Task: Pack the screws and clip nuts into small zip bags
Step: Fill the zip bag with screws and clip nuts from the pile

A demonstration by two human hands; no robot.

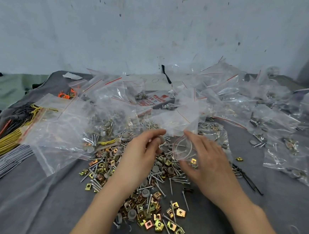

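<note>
A loose heap of silver screws [163, 176], brass-coloured clip nuts [172, 226] and grey caps lies on the grey cloth in front of me. My right hand [205, 161] holds a small clear zip bag [183, 148] with a red seal line; a clip nut and a thin wire show inside it. My left hand [141, 152] hovers just left of the bag's mouth, fingers curled and pinching a small grey cap [161, 138].
Many clear zip bags [234, 97], some filled, pile up behind the heap and to the right. A large bag [57, 124] lies at the left beside bundles of yellow, grey and orange ties [1, 145]. A printed box [157, 98] sits under the bags.
</note>
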